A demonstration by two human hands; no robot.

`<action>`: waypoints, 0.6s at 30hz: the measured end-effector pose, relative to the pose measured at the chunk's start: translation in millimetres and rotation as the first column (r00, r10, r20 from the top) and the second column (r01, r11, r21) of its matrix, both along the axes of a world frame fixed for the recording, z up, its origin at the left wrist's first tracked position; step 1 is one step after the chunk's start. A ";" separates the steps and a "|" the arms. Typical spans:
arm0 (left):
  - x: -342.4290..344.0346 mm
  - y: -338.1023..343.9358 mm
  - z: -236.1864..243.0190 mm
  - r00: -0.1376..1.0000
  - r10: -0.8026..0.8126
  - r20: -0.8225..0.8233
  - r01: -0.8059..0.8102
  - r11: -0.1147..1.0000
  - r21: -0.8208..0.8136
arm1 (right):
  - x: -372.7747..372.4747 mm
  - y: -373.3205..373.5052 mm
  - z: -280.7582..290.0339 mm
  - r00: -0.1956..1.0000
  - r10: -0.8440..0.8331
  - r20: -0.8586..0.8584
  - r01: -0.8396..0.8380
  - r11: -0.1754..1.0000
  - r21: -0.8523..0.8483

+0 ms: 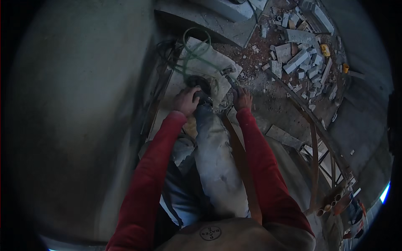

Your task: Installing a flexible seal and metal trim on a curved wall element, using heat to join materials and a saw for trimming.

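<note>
My left hand (187, 100) is closed at a dark object beside the shoe (203, 98) of my outstretched leg. What that object is, I cannot make out in the dim light. A black rounded thing (199, 83) lies just beyond these fingers. My right hand (243, 98) curls at a dark, narrow piece (230, 79) on the other side of the shoe, its fingers partly hidden. Between the hands a crumpled pale sheet (220, 88) lies on a dusty board (171, 90). A green hose (197, 53) loops beyond the left hand.
A smooth grey wall (83, 104) rises on the left. Broken blocks and offcuts (301, 58) pile up at the far right, with a yellow piece (325, 50) among them. A long bar (293, 96) slants along the right. Several pipes (328, 205) lie at the lower right.
</note>
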State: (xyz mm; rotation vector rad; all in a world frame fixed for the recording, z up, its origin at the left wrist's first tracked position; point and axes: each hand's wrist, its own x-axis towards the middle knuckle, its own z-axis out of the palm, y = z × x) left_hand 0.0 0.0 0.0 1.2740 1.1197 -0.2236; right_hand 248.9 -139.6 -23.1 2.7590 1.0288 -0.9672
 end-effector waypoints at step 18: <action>95.9 43.8 -29.1 0.665 -0.745 -0.056 0.392 0.284 0.875 | -43.5 42.2 -31.0 0.798 -0.086 -0.596 0.505 0.635 0.585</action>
